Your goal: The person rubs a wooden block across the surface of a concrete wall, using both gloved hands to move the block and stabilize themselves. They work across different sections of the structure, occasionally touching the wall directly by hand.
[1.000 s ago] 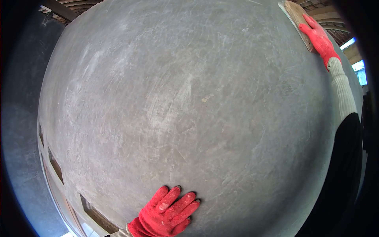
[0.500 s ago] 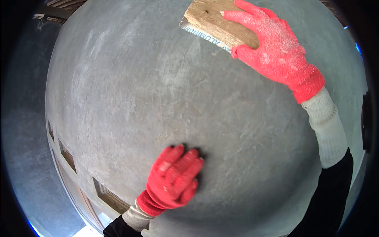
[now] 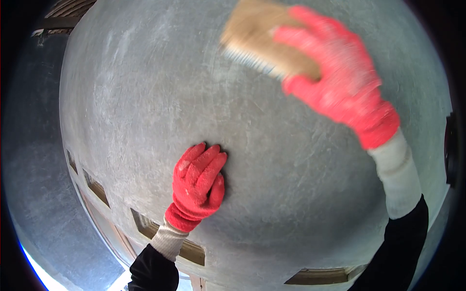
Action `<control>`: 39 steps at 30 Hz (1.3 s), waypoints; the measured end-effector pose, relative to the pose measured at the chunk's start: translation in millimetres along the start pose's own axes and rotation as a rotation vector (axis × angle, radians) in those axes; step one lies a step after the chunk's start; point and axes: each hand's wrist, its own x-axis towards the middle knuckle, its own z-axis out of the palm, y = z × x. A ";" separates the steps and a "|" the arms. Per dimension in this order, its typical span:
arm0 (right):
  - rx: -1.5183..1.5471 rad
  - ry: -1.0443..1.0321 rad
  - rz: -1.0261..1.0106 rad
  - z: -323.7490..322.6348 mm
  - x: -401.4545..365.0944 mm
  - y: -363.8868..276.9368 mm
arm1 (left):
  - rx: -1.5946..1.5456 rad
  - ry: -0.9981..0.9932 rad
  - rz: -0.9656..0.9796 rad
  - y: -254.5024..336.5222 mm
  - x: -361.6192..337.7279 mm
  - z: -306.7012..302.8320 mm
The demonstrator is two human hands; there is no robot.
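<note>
My right hand [image 3: 340,72], in a red coated glove, grips a brown sanding block [image 3: 264,36] at the top, thumb on its lower edge and fingers over its back. White sheet backing with blue print, blurred now, shows along the block's lower edge. The block is against the smooth grey plaster surface [image 3: 272,155]; its working face is hidden. Lower down, my left hand [image 3: 198,182], also red-gloved, lies against the same surface with its fingers stretched out and nothing in it.
Rectangular recesses, such as this wood-lined opening [image 3: 193,252] and another recess [image 3: 318,276], run along the bottom and lower left. A second grey wall [image 3: 36,136] stands at the far left. Wooden roofing [image 3: 63,19] shows at the top left.
My left hand has moved up and slightly left in view and is sharper now. My right hand and the sanding block sit a little lower and are blurred by motion. More recesses show below.
</note>
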 end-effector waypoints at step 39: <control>-0.064 0.409 1.358 -73.2 -143.1 138.4 | -0.244 0.007 -0.013 -8.5 -10.4 -0.2</control>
